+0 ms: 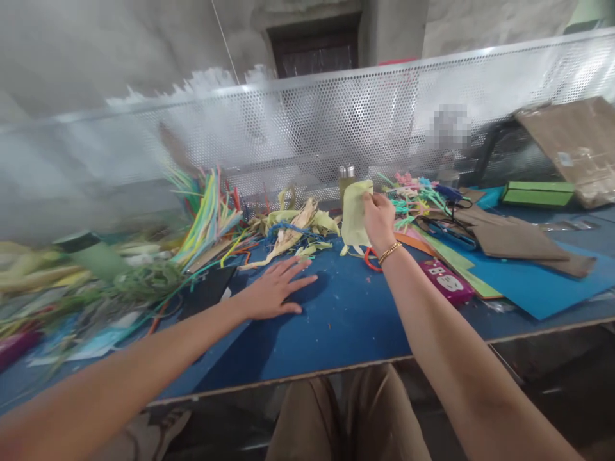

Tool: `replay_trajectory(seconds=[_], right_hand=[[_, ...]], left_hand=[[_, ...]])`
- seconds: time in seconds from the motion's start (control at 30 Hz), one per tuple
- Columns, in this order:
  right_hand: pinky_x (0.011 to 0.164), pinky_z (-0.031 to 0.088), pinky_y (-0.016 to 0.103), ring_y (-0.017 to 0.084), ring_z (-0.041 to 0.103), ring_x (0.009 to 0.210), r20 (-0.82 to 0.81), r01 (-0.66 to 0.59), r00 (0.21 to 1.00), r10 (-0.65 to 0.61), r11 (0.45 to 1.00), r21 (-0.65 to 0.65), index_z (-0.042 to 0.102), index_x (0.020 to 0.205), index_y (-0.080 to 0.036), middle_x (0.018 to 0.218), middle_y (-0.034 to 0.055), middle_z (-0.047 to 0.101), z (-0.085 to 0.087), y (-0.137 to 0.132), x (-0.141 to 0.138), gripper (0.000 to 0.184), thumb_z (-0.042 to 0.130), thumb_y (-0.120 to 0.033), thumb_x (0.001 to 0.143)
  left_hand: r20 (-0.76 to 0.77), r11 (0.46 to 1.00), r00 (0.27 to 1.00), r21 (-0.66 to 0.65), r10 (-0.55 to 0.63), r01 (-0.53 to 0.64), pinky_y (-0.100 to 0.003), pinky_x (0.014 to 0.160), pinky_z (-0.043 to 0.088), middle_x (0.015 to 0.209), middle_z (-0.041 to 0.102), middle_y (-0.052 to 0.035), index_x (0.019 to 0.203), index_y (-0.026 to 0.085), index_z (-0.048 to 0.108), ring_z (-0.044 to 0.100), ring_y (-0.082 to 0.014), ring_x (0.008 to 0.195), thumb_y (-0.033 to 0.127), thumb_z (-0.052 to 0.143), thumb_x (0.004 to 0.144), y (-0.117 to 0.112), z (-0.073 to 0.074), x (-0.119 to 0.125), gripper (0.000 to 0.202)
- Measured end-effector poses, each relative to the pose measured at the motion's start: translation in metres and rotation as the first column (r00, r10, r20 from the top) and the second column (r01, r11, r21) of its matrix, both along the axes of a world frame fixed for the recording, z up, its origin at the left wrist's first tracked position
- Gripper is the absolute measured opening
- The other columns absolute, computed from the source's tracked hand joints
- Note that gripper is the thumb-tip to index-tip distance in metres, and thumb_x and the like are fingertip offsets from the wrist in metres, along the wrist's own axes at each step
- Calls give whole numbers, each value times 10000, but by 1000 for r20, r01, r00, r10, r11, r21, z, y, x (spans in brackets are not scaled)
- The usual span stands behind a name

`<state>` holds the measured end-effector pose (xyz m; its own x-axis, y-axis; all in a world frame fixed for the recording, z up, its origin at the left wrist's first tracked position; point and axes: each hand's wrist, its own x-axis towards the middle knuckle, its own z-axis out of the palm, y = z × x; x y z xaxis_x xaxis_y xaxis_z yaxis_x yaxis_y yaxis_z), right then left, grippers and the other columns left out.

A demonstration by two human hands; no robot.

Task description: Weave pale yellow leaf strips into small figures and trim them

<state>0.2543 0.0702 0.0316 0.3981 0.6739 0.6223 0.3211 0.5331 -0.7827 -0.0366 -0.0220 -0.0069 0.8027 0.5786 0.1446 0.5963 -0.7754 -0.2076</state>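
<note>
My right hand (pixel 379 221) is closed on the edge of a pale yellow-green sheet (pixel 355 214), thin and soft-looking, held up over the back of the blue table (pixel 355 320). With fingers spread, my left hand (pixel 276 291) is low over the table top, or resting on it; I cannot tell which. It holds nothing. Just behind it lies a heap of dried husk-like strips (pixel 298 224) tangled with blue string. An orange-red ring-shaped handle (pixel 371 260), perhaps of scissors, shows beside my right wrist, partly hidden.
Bundled coloured pipe cleaners (pixel 206 214) and green twine (pixel 154 276) lie at left. On the right are pastel craft stems (pixel 408 195), a magenta pack (pixel 446 282), blue card (pixel 538 288), brown cardboard (pixel 514 234) and a green box (pixel 537 193). A perforated metal panel (pixel 298 121) borders the back.
</note>
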Motion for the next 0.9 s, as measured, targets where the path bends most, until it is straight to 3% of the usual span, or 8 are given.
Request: replay_trajectory(seconds=[0.13, 0.23, 0.3, 0.4, 0.6, 0.7, 0.8, 0.9], right_hand=[[553, 256, 270, 117, 341, 557, 75, 57, 996, -53, 996, -61, 349, 560, -213, 548, -33, 365, -3, -6, -10, 366, 459, -379, 867], [565, 253, 279, 127, 371, 567, 252, 59, 967, -23, 989, -135, 376, 539, -207, 548, -16, 417, -9, -10, -22, 361, 450, -349, 863], [567, 249, 282, 128, 373, 566, 328, 44, 944, 18, 982, -181, 411, 551, -203, 557, -11, 439, -15, -14, -34, 329, 457, -330, 851], [559, 245, 278, 119, 361, 558, 361, -48, 924, 127, 975, -219, 414, 546, -198, 547, -21, 425, -25, -23, -57, 314, 488, -320, 825], [486, 257, 250, 97, 324, 515, 25, -448, 882, 471, 853, -267, 400, 551, -199, 521, -48, 362, -34, -42, -94, 348, 538, -394, 804], [520, 384, 239, 112, 456, 564, -212, -650, 760, 615, 721, -239, 557, 697, -194, 619, -34, 519, -31, -50, -98, 230, 659, -398, 723], [614, 486, 266, 136, 564, 648, -409, -792, 602, 686, 578, -196, 636, 811, -192, 746, -6, 635, -28, -52, -98, 321, 800, -337, 577], [617, 491, 260, 130, 574, 647, -417, -748, 650, 636, 632, -202, 657, 766, -170, 758, 11, 660, -27, -43, -90, 320, 820, -350, 557]], left_hand=[[249, 903, 908, 189, 336, -386, -509, 1140, 170, 1515, 384, -94, 1351, 262, 532, 248, -308, 1427, 342, 439, 935, 49, 24, 15, 433], [508, 853, 742, 27, 438, -522, -508, 1098, 257, 1351, 559, -129, 1171, 200, 654, 398, -334, 1326, 440, 433, 922, 59, 35, 35, 411], [611, 864, 616, -281, 497, -418, -458, 1011, 382, 1184, 659, -119, 1061, 181, 684, 550, -314, 1159, 572, 394, 904, 50, 30, 49, 512], [655, 729, 351, -670, 669, -140, -382, 808, 494, 1025, 697, -116, 990, 166, 656, 642, -279, 953, 677, 483, 810, 28, 11, 65, 569], [684, 668, -8, -709, 729, 227, -336, 710, 502, 956, 689, -104, 982, 147, 612, 644, -233, 821, 487, 749, 651, 9, -11, 63, 494], [773, 758, 18, -627, 635, 178, -311, 677, 483, 871, 678, -60, 943, 154, 621, 614, -207, 766, 493, 683, 709, 12, -11, 59, 417], [777, 797, 243, -603, 581, 19, -274, 609, 429, 755, 640, -22, 833, 162, 627, 564, -184, 698, 503, 643, 733, 11, -8, 58, 356], [692, 785, 427, -615, 582, -73, -255, 550, 364, 638, 577, 8, 704, 171, 593, 507, -158, 607, 514, 625, 737, 4, -4, 56, 346]])
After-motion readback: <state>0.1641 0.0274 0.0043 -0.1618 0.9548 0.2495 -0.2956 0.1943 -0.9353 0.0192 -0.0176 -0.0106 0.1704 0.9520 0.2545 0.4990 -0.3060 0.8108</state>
